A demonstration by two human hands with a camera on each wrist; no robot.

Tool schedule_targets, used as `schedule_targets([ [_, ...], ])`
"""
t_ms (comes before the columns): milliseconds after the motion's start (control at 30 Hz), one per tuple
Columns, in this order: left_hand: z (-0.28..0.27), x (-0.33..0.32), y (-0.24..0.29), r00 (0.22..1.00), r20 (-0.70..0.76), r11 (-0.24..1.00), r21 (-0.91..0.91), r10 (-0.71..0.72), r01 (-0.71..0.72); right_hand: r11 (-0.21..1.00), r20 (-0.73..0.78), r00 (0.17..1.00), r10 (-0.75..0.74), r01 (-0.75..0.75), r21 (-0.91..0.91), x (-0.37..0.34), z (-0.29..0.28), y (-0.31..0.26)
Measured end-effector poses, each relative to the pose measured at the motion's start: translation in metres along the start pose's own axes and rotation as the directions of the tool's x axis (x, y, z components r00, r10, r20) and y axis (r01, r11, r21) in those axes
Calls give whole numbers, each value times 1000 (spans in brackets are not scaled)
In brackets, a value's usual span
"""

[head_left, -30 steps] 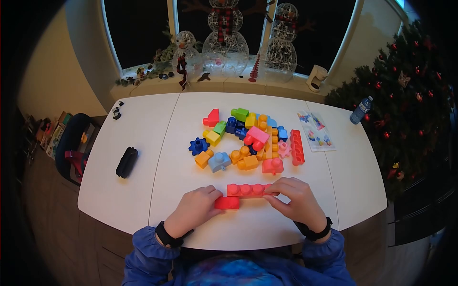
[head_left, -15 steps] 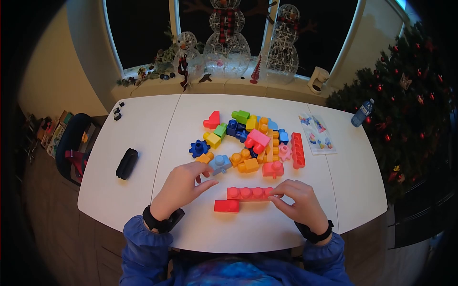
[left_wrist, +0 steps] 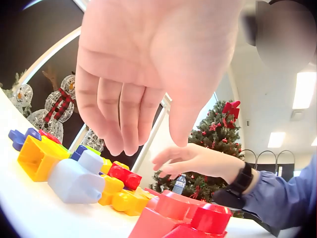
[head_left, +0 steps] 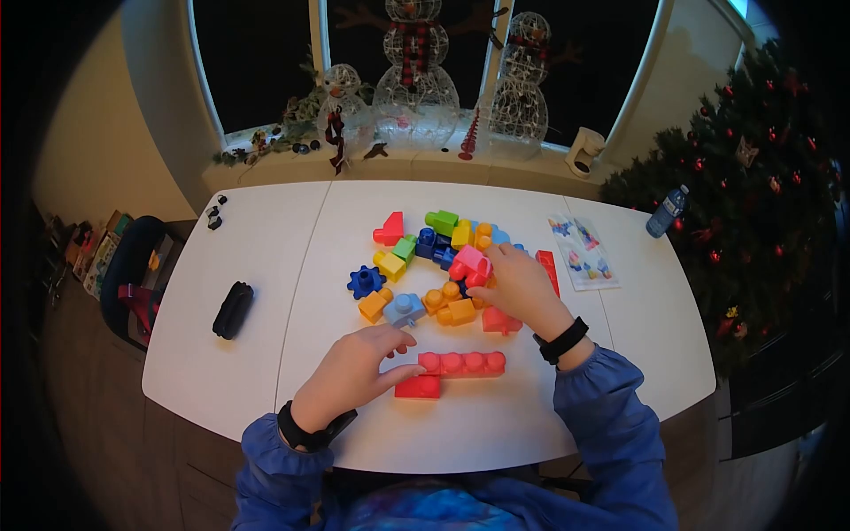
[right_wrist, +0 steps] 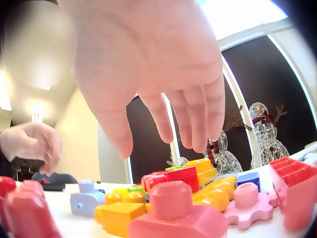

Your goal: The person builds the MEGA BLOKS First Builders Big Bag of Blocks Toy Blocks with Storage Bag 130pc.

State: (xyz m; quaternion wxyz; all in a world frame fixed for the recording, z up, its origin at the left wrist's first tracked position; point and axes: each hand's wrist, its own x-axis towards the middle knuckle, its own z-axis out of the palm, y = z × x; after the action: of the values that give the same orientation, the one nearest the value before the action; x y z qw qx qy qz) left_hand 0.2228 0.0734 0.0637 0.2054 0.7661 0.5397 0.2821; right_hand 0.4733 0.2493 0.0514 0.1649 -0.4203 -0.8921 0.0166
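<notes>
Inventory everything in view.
Long block: 1, red, near side
Short block: 1, red, by its left end
Loose blocks: many, mixed colours, mid-table
Picture sheet: 1, white, table right
Bottle: 1, blue, far right
Case: 1, black, table left
Small objects: several, black, far left
Table: 1, white, centre
Snowmen: 3, white, windowsill
Spiral ornament: 1, red, windowsill
Window: 1, dark, behind
Decorated tree: 1, green, right
Chair: 1, blue, left
Sleeves: 2, blue, forearms
Wristbands: 2, black, wrists
Left hand: 1, bare, beside long block
Right hand: 1, bare, above loose blocks
</notes>
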Motion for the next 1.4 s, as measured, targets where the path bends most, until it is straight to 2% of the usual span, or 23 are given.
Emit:
schedule_targets([
  [133, -3, -10, 2, 1000, 8, 1000, 14, -17, 17, 995, 43, 994, 96, -96, 2, 9, 8, -4],
  [233, -3, -13, 3, 999, 21, 1000, 6, -26, 26, 995, 51, 993, 103, -103, 8, 10, 6, -5],
  [333, 0, -16, 3, 999, 40, 1000, 1, 3, -3, 984, -35, 993, 117, -111, 141, 2, -10, -7],
  [433, 5, -20, 2, 998, 52, 999, -2, 46, -46, 928, -40, 984, 176, -152, 340, -23, -43, -15],
  [533, 7, -22, 3, 996, 67, 998, 29, 53, -55, 811, 104, 980, 167, -197, 551, -57, -67, -26],
  [633, 9, -24, 6, 996, 80, 997, 59, 49, -54, 730, 195, 978, 70, -184, 659, -88, -80, -38],
  [733, 12, -26, 8, 996, 83, 997, 65, 38, -44, 721, 318, 948, -23, -205, 662, -113, -76, -45],
  [867, 18, -27, 7, 996, 72, 994, 96, 45, -52, 700, 469, 883, 2, -336, 630, -125, -57, -61],
  [1067, 23, -27, 3, 996, 68, 992, 107, 65, -72, 705, 463, 886, 23, -343, 621, -134, -28, -60],
  [1167, 24, -27, 2, 996, 71, 991, 114, 59, -67, 785, 378, 925, 45, -267, 560, -135, -19, -55],
  [1267, 24, -27, 2, 996, 69, 991, 115, 59, -67, 747, 315, 948, 45, -241, 620, -135, -16, -56],
  [1367, 24, -27, 3, 996, 71, 991, 120, 48, -56, 886, 142, 989, -43, -28, 462, -133, -36, -67],
  [1400, 24, -27, 3, 996, 74, 991, 123, 42, -51, 892, 136, 988, -74, 5, 451, -134, -35, -67],
])
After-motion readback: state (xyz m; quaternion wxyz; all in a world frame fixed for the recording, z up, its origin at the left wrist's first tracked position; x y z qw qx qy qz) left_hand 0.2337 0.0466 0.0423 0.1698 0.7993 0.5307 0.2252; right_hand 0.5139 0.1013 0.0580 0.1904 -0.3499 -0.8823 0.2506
